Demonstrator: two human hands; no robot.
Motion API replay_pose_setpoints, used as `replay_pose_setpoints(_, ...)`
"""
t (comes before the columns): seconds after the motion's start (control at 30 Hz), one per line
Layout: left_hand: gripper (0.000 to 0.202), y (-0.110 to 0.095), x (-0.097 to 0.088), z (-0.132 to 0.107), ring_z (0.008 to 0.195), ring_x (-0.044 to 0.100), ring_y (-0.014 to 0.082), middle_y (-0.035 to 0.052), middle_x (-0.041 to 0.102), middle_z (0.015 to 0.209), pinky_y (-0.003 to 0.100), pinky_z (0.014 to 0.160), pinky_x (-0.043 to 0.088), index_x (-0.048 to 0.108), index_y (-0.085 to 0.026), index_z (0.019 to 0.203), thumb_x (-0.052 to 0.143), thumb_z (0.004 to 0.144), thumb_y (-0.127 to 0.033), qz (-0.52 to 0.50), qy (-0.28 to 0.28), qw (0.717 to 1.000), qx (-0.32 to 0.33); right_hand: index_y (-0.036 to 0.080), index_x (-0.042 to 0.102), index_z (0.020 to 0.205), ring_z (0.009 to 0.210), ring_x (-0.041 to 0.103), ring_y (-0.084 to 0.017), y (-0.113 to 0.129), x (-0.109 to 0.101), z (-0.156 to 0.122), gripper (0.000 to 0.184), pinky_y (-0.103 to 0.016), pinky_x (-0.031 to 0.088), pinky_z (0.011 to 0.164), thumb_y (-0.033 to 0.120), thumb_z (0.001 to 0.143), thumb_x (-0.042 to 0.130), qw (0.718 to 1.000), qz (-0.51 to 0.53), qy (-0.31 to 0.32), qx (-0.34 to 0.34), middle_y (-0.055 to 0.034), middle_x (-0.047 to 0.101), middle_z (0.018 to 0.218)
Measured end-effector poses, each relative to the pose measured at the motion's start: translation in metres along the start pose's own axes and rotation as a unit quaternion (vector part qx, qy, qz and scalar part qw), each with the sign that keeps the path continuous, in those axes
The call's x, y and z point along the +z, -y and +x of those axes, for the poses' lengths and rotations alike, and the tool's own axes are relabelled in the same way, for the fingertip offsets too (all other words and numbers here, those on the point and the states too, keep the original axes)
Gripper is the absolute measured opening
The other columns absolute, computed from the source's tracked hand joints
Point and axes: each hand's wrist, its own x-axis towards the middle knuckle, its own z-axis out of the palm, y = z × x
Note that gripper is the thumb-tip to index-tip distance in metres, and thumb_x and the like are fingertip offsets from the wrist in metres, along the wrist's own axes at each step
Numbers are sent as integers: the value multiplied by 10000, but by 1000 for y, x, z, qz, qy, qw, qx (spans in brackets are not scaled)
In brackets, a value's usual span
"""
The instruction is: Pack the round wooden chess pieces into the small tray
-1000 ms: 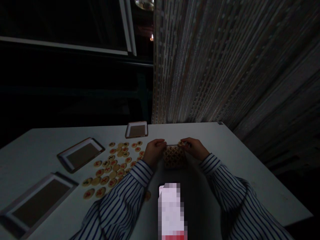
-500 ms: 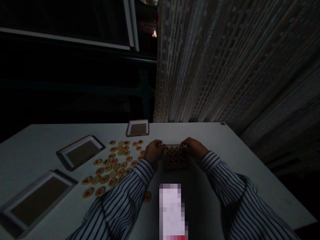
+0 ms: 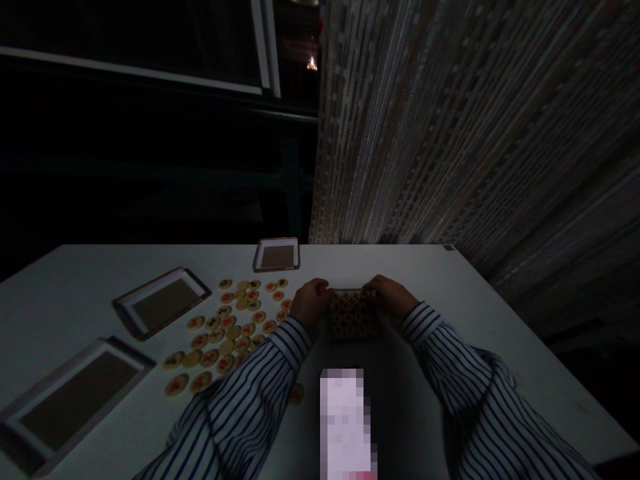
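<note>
A small box (image 3: 353, 331) filled with rows of round Chinese chess pieces (image 3: 351, 308) sits on the white table in front of me. My left hand (image 3: 311, 303) is closed at its far left corner, thumb and fingers pinched together. At the far right corner my right hand (image 3: 393, 298) is closed in the same way, its fingertips on the rim. Dim light hides exactly how the fingertips touch the box. Many loose Chinese chess pieces (image 3: 227, 348), with red or dark characters, lie scattered left of my left forearm. One more piece (image 3: 297, 393) lies beside that sleeve.
Three shallow trays stand on the white table (image 3: 500, 347): a small one (image 3: 277, 268) at the back, a middle-sized one (image 3: 203, 293) at left, and a larger one (image 3: 145, 363) nearer me. A bright, blurred-out rectangle (image 3: 345, 427) lies in front. A curtain (image 3: 400, 133) hangs behind.
The view has shifted very slightly. Both hands stay at the far corners of the box, and the loose pieces and trays have not moved.
</note>
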Motion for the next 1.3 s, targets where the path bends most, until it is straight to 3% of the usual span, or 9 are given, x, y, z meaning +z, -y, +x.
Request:
replay_pose_setpoints(0.33,276,-1,-2,0,792,593,175,69,664,834,260,691,438,618,-144,952,539,726,-283,24,5,1000,4,190,602,1052,821,563,-142,-2,1,-2,291,-242,405,747,227,771,534,1000,11,-5,11,-65,578,1008)
replay_pose_setpoints(0.93,325,-5,5,-3,1024,537,200,137,600,1085,272,878,375,594,-117,1063,437,794,-209,121,42,990,56,209,622,1025,881,568,-198,5,-4,-4,267,-274,401,736,254,805,477,998,-52,12,29,-76,577,1006)
replay_pose_setpoints(1.3,346,-4,5,-3,1036,536,208,141,599,1094,277,876,383,577,-106,1093,437,793,-208,143,56,986,60,211,623,1019,874,569,-201,3,-3,-2,264,-280,396,727,259,801,482,997,-63,22,33,-79,578,1002)
